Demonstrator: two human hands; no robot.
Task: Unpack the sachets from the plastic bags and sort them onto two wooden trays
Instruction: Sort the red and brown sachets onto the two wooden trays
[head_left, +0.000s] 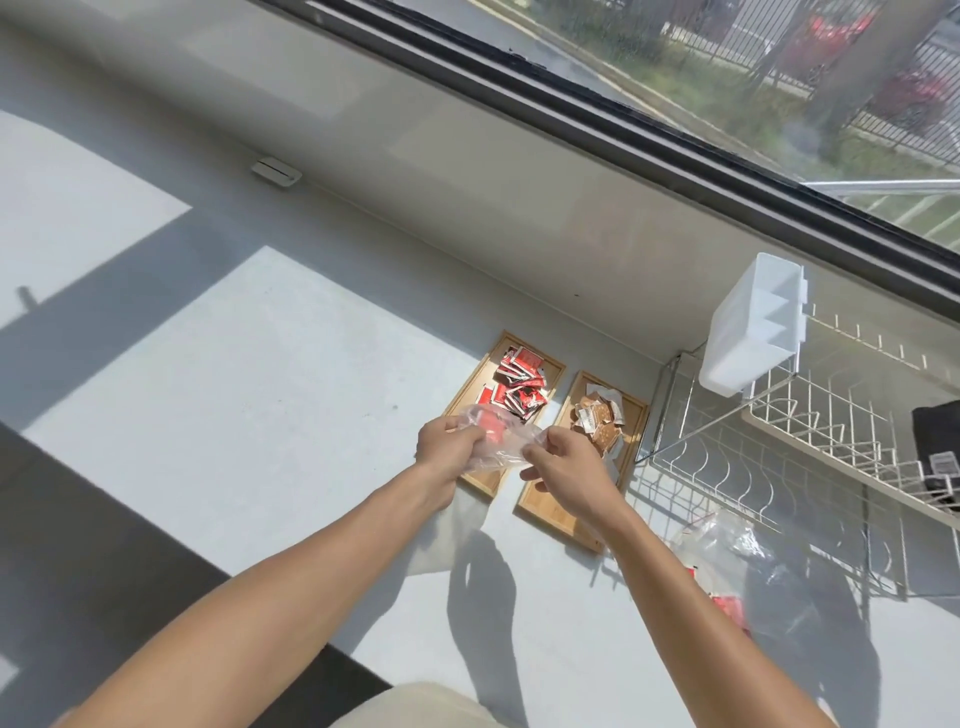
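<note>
Between the fingers of both hands, a clear plastic bag (493, 441) with a red sachet (491, 427) inside hung above the table (260, 415). The left hand (441, 441) and right hand (563, 462) each pinched an edge of it. Just beyond the fingers lay two wooden trays, one (555, 366) holding red sachets (519, 387), the other (635, 415) brown sachets (597, 421).

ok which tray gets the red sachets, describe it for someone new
Find the wire rack under the window. Two wooden trays lie left of it; take the farther one, the left tray. It holds red sachets, while the right tray holds brown ones.
</note>
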